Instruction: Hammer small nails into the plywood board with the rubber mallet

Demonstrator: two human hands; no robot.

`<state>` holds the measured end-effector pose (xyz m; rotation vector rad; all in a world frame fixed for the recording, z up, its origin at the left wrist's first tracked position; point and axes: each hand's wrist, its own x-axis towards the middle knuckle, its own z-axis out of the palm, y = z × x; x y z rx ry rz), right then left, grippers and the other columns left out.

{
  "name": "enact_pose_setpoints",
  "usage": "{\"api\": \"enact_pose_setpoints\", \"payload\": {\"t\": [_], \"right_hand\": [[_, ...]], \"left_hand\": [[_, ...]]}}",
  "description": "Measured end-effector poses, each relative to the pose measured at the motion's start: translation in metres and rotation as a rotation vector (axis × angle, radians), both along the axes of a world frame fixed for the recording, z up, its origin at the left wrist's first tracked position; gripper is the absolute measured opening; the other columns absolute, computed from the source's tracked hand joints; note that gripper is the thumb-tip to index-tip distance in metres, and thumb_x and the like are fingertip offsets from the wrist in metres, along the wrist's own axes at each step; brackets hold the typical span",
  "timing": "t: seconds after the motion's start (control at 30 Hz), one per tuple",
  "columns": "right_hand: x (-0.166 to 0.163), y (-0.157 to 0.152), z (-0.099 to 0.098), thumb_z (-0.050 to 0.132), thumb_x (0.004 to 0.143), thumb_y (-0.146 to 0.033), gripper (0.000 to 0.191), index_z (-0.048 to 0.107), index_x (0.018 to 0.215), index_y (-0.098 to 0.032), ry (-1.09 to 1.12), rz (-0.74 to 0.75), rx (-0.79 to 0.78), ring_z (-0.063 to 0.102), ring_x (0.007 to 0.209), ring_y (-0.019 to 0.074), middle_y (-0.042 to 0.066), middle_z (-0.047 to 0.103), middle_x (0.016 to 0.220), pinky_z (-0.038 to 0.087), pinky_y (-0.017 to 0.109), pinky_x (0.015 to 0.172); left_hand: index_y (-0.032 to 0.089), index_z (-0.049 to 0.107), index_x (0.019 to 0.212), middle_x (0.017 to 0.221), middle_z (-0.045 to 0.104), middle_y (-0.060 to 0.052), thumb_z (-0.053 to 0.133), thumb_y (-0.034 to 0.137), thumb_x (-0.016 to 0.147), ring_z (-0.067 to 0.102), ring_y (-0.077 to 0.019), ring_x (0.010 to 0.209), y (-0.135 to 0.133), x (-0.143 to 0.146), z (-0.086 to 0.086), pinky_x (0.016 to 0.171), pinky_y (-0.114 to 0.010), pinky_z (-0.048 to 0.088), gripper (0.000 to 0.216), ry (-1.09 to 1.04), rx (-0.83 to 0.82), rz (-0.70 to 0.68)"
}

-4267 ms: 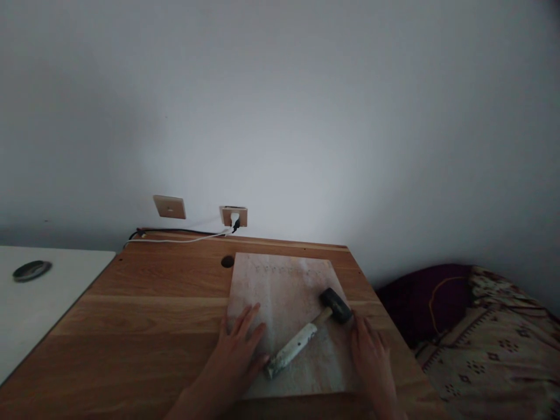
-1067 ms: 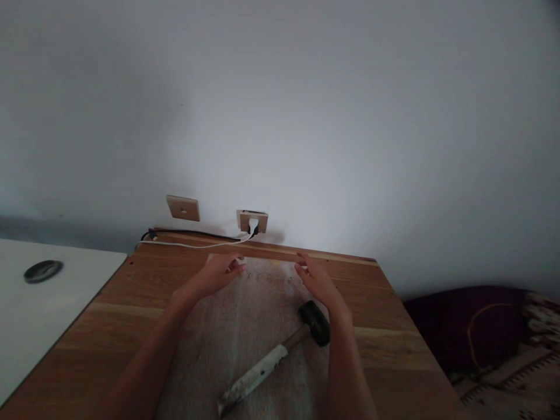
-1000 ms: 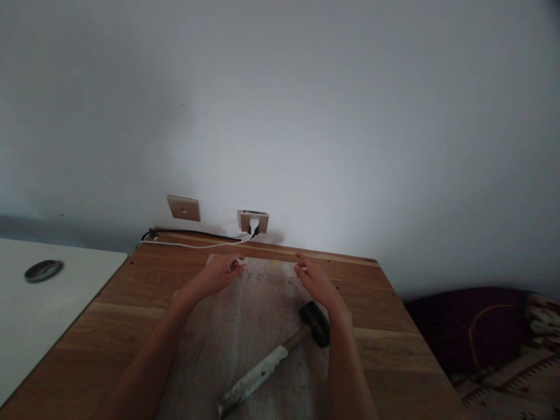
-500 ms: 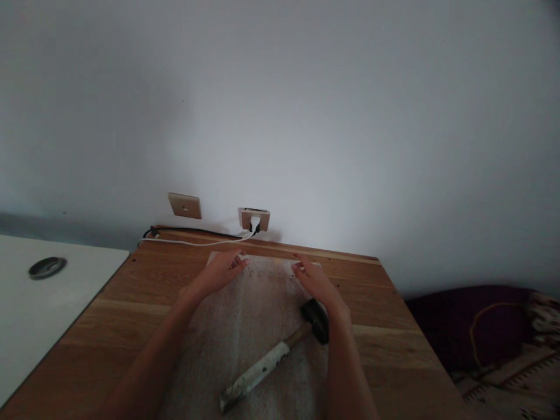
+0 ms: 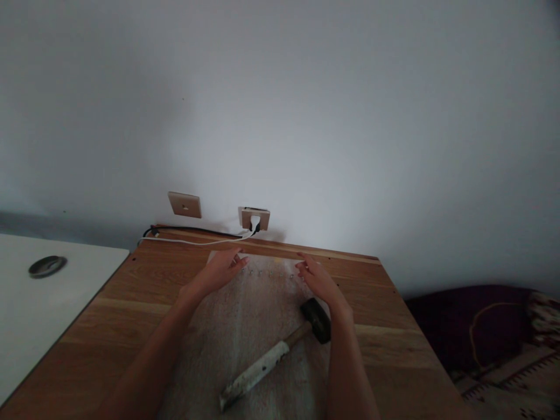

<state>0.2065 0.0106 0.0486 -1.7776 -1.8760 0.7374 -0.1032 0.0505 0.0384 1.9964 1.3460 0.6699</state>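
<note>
Both hands have gone to the far end of the wooden board (image 5: 258, 309); about four seconds ago they lay against its sides, much nearer. The left hand (image 5: 222, 267) is at the board's far left corner, thumb and fingers apart, and the right hand (image 5: 317, 281) is at its far right, fingers loosely bent and apart. Whether either touches the board is hard to tell. Between them, near the board's far edge, runs a row of small metal fasteners (image 5: 270, 274), too small to identify further.

The board sits further left on the wooden surface (image 5: 131, 297) than it did, over the spot where a round hole showed beside it. Its near end runs out of view.

The mallet (image 5: 275, 354) lies slantwise across the board as before, white grip toward the near left, black head near the right side. Beyond the board's far edge, the wall socket (image 5: 263, 220) keeps its plugs in.
</note>
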Motion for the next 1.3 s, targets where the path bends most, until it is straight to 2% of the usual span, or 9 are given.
{"api": "enact_pose_setpoints", "payload": {"t": [0.3, 0.57, 0.7, 0.87, 1.0, 1.13, 1.3], "right_hand": [[-0.004, 0.000, 0.003, 0.045, 0.100, -0.027, 0.047, 0.057, 0.145, -0.018, 0.008, -0.002, -0.017, 0.070, 0.095, 0.0240, 0.009, 0.076, 0.096, 0.048, 0.036, 0.090], [-0.005, -0.001, 0.005, 0.046, 0.101, -0.029, 0.048, 0.056, 0.147, -0.018, -0.007, 0.009, -0.008, 0.070, 0.093, 0.0251, 0.009, 0.076, 0.092, 0.048, 0.037, 0.090], [-0.005, -0.002, 0.007, 0.046, 0.101, -0.031, 0.049, 0.056, 0.147, -0.017, -0.013, 0.000, 0.009, 0.070, 0.098, 0.0264, 0.011, 0.077, 0.097, 0.048, 0.039, 0.093], [-0.008, -0.003, 0.010, 0.045, 0.100, -0.032, 0.051, 0.055, 0.148, -0.017, -0.023, 0.013, 0.003, 0.070, 0.096, 0.0265, 0.011, 0.077, 0.096, 0.048, 0.039, 0.092], [-0.011, -0.002, 0.011, 0.044, 0.101, -0.032, 0.051, 0.055, 0.148, -0.017, -0.031, 0.035, -0.012, 0.071, 0.091, 0.0253, 0.008, 0.077, 0.090, 0.049, 0.036, 0.087], [-0.014, -0.001, 0.006, 0.043, 0.101, -0.030, 0.049, 0.056, 0.146, -0.017, -0.044, 0.046, -0.010, 0.072, 0.087, 0.0246, 0.008, 0.077, 0.088, 0.049, 0.034, 0.084], [-0.018, 0.001, -0.001, 0.044, 0.102, -0.030, 0.045, 0.057, 0.144, -0.019, -0.033, 0.052, -0.015, 0.073, 0.085, 0.0235, 0.009, 0.078, 0.094, 0.050, 0.033, 0.082]], "left_hand": [[0.021, 0.064, 0.103, 0.087, 0.073, -0.007, 0.048, 0.058, 0.092, 0.071, -0.0251, 0.083, -0.003, 0.002, 0.009, 0.073, -0.032, 0.051, 0.042, -0.015, -0.019, 0.023], [0.021, 0.062, 0.093, 0.073, 0.069, -0.004, 0.044, 0.062, 0.092, 0.070, -0.0221, 0.068, -0.003, 0.003, 0.010, 0.067, -0.032, 0.052, 0.045, -0.120, -0.107, 0.069], [0.020, 0.062, 0.091, 0.075, 0.069, -0.005, 0.047, 0.069, 0.089, 0.070, -0.0214, 0.067, -0.002, 0.003, 0.012, 0.065, -0.031, 0.054, 0.051, -0.186, -0.128, 0.098], [0.018, 0.061, 0.094, 0.081, 0.070, -0.006, 0.047, 0.075, 0.088, 0.068, -0.0190, 0.067, -0.001, -0.002, 0.023, 0.060, -0.029, 0.055, 0.058, -0.351, -0.134, 0.146], [0.019, 0.062, 0.094, 0.083, 0.072, -0.006, 0.047, 0.072, 0.090, 0.069, -0.0187, 0.067, -0.003, -0.007, 0.028, 0.062, -0.029, 0.055, 0.055, -0.253, -0.124, 0.097], [0.020, 0.061, 0.090, 0.081, 0.071, -0.006, 0.044, 0.067, 0.092, 0.068, -0.0186, 0.063, -0.007, -0.004, 0.024, 0.056, -0.028, 0.052, 0.050, -0.136, -0.108, 0.036], [0.019, 0.061, 0.090, 0.083, 0.073, -0.006, 0.048, 0.073, 0.086, 0.067, -0.0179, 0.058, -0.004, 0.004, 0.009, 0.052, -0.028, 0.053, 0.056, -0.232, -0.242, 0.023]]}}
